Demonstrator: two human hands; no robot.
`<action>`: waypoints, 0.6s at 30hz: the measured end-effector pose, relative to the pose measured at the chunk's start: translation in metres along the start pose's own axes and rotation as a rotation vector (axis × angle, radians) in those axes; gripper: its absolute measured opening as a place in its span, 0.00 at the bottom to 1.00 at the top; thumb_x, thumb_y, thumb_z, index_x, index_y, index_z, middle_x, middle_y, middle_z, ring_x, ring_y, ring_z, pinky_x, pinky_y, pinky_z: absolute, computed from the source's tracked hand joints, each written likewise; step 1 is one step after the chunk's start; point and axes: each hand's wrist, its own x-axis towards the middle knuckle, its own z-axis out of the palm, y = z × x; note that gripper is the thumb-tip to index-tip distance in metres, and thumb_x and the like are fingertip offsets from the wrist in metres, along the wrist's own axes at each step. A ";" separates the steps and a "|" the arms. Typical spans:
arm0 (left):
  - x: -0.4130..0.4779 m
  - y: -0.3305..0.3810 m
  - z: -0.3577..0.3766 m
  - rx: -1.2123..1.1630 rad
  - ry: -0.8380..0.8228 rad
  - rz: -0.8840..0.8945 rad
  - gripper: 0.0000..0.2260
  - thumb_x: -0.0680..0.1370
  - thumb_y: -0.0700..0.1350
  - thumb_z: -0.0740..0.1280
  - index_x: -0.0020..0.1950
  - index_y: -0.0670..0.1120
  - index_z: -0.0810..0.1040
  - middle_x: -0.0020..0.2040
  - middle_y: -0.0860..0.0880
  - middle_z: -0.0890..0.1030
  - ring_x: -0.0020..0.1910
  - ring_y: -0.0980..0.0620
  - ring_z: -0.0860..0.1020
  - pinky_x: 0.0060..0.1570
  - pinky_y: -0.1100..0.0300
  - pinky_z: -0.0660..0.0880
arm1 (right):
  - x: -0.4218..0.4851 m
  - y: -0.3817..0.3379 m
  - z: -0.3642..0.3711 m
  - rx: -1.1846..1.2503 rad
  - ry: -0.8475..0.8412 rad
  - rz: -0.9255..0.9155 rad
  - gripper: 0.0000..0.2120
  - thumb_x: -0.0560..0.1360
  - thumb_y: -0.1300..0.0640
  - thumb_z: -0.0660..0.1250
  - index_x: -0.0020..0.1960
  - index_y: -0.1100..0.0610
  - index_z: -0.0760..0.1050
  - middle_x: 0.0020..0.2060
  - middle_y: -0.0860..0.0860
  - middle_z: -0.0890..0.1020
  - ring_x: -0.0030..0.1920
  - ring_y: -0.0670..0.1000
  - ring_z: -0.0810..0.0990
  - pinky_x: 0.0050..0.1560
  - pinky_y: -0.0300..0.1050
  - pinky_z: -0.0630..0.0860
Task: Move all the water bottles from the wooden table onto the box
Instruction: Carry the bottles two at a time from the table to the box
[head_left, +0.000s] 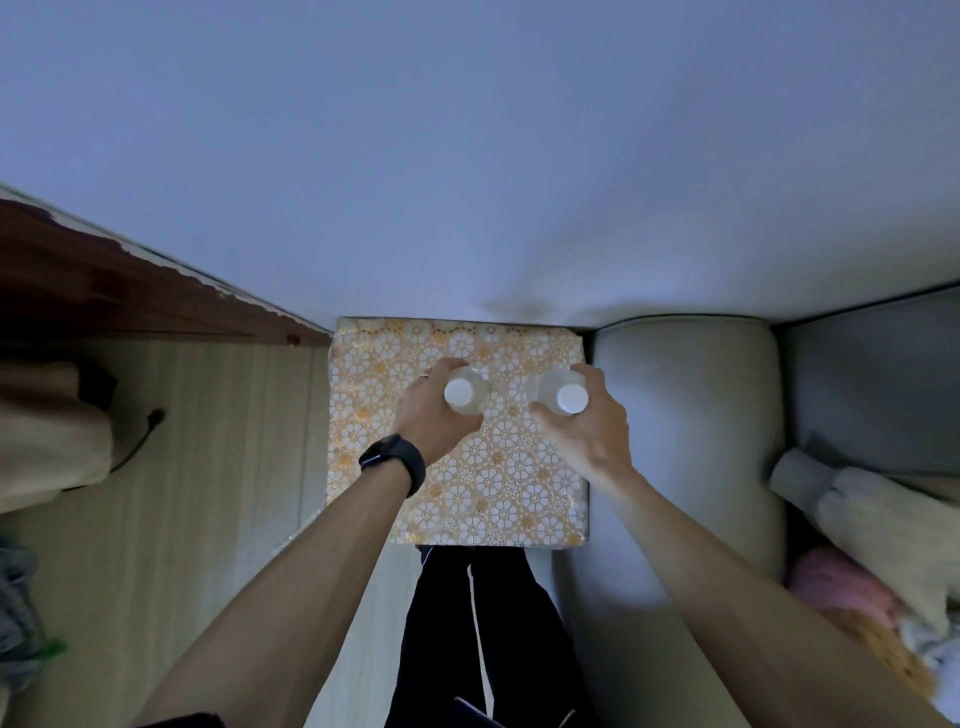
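A square box (493, 499) with a gold and white flower pattern stands on the floor straight below me. My left hand (431, 421), with a black watch on the wrist, grips a clear water bottle (465, 391) with a white cap over the box's far left part. Over the far right part, my right hand (592, 421) grips a second clear bottle (561, 395) with a white cap. Both bottles are upright and seen from above. Whether their bases touch the box is hidden.
A dark wooden table edge (130, 291) runs along the left by the wall. A grey sofa (691, 415) stands right of the box, with cushions and cloth (893, 535) on it. My dark-trousered legs (467, 634) are below the box. Light wood floor (208, 467) lies on the left.
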 end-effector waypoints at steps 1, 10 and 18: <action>0.006 0.007 0.002 0.004 -0.010 0.024 0.32 0.69 0.44 0.77 0.69 0.55 0.68 0.56 0.50 0.79 0.50 0.49 0.79 0.44 0.55 0.81 | 0.005 -0.001 -0.006 0.000 0.010 -0.006 0.31 0.71 0.45 0.75 0.69 0.46 0.65 0.52 0.47 0.78 0.49 0.53 0.81 0.48 0.54 0.83; 0.050 0.067 0.013 0.130 -0.069 0.182 0.30 0.70 0.41 0.74 0.70 0.52 0.68 0.57 0.47 0.78 0.50 0.46 0.78 0.44 0.52 0.80 | 0.048 -0.020 -0.022 0.011 0.018 -0.055 0.32 0.68 0.45 0.77 0.68 0.47 0.67 0.54 0.48 0.80 0.53 0.54 0.82 0.52 0.52 0.82; 0.047 0.061 0.025 -0.122 0.056 0.048 0.35 0.75 0.42 0.73 0.77 0.49 0.61 0.62 0.44 0.81 0.58 0.45 0.81 0.57 0.47 0.80 | 0.057 -0.021 -0.024 0.099 -0.104 -0.005 0.46 0.76 0.38 0.69 0.82 0.48 0.44 0.73 0.57 0.72 0.68 0.59 0.75 0.61 0.49 0.75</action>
